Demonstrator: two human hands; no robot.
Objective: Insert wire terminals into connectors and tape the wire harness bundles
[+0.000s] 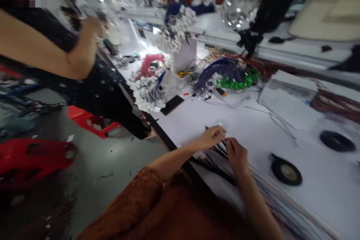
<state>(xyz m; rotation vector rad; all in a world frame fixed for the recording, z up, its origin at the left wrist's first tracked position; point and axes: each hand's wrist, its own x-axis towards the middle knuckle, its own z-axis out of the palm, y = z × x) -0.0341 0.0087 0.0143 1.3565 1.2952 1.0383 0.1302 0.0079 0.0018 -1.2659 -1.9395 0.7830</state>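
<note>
My left hand point(212, 137) is closed in a pinch over the table's front edge, its fingertips almost meeting those of my right hand point(236, 154). Both hands are on the end of a wire harness with black-sleeved branches point(221, 151). The exact piece between the fingertips is too small and blurred to make out. The harness's loose grey and purple wires point(277, 198) run under my right forearm towards the lower right. Some white connectors point(200, 155) lie by my left wrist.
Black tape rolls point(287, 171) lie to the right on the white table point(323, 195). Wire bundles with white connectors point(149, 93) and green connectors point(239, 80), a dark flat phone-like slab point(172, 105) and a box point(292, 86) stand farther back. A co-worker point(98, 86) is at left, near red stools point(92, 120).
</note>
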